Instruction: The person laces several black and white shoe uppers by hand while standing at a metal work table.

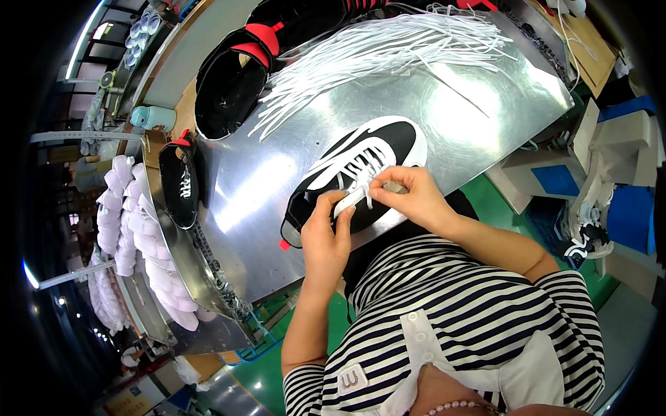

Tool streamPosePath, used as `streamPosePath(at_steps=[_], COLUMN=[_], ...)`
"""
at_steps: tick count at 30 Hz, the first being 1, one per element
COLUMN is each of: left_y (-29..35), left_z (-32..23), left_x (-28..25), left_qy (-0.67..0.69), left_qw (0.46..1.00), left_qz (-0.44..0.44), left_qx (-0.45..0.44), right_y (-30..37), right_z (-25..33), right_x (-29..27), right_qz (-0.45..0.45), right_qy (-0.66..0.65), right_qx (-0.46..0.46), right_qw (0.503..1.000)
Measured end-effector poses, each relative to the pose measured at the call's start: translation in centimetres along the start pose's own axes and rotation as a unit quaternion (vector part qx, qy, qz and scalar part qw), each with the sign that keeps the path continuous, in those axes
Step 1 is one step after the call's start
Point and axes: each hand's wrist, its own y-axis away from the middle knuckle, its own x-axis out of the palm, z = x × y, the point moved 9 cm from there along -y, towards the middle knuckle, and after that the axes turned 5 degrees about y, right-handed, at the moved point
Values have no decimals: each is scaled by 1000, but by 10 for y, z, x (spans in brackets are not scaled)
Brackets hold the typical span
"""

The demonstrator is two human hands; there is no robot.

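Observation:
A black and white sneaker (397,140) lies on the metal table in front of me, toe pointing to the far right. White laces run across its front in several rows. My left hand (325,239) is closed at the top of the lacing, thumb and forefinger on the white tongue (350,202). Beside it, my right hand (415,199) pinches the white shoelace (368,188) near the uppermost row. The fingertips partly hide the lace ends.
A large bundle of loose white laces (388,45) spreads over the table's (257,187) far side. Black shoe uppers with red tabs (229,90) stand at the far left. Another black laced shoe (179,182) sits at the left edge, near stacked pale pieces (149,239). Boxes (628,149) are at right.

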Motion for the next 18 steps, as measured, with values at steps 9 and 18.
streamPosePath(at_steps=[9,18], left_y=[-5,-10], left_z=[-3,-6], left_x=[6,3], left_qy=[-49,-58], left_qw=[998,995], left_qz=[-49,-75], left_qx=[4,21], right_y=[-10,23], right_z=[2,22], right_x=[4,-5], right_qz=[-4,62], right_qy=[14,152], right_qx=[-8,-76], right_qw=[1000,983])
